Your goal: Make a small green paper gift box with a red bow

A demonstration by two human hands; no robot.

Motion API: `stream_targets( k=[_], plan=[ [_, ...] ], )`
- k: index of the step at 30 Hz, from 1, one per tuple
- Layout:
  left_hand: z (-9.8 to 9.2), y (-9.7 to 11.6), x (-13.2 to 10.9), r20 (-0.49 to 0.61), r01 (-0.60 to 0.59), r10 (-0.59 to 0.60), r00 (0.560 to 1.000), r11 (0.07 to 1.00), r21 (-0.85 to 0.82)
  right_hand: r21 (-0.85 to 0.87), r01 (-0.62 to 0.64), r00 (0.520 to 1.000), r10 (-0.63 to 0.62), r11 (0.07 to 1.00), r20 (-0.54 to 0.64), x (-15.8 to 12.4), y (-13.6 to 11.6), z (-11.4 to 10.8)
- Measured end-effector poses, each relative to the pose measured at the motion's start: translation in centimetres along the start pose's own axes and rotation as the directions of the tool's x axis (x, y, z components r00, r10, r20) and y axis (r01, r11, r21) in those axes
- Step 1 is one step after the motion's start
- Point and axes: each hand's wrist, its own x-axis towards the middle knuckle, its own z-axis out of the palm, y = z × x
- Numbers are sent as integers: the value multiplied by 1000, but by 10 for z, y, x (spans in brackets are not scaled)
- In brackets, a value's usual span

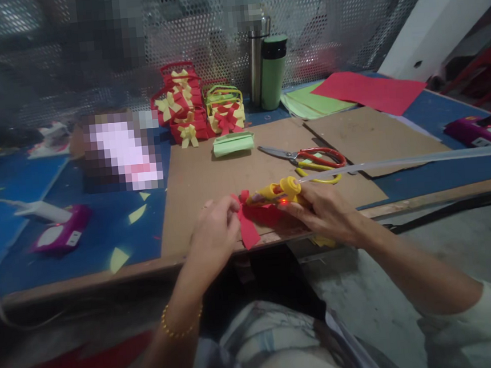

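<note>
My left hand [217, 232] is closed on a red paper bow [248, 229], pinching it near the table's front edge. In my right hand [327, 211] is a yellow glue gun [278, 190] with a small red light glowing. The gun's nozzle points left and meets the bow, or comes very close to it; I cannot tell which. A clear glue stick [398, 163] runs out of the gun's back to the right. Just beyond my hands lie scissors [307, 158] with red and yellow handles and a folded light green paper piece [233, 144].
Brown cardboard [195, 194] covers part of the blue table. Small red baskets [185, 106] and green-yellow baskets [225, 108] with bows stand behind, beside a green bottle [274, 75]. Red paper [370, 90] lies back right. A purple device [62, 228] sits left, near yellow scraps [118, 259].
</note>
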Motion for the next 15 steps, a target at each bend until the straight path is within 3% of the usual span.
stream_targets(
  k=[7,15],
  plan=[
    [0,2,3,25,4,-4,1000,1000,-15,11,80,997,-80,997,-7,1,0,2],
    [1,0,3,24,23,-22,999,1000,-6,-1,69,997,-69,998,-19,-1,3,-2]
  ],
)
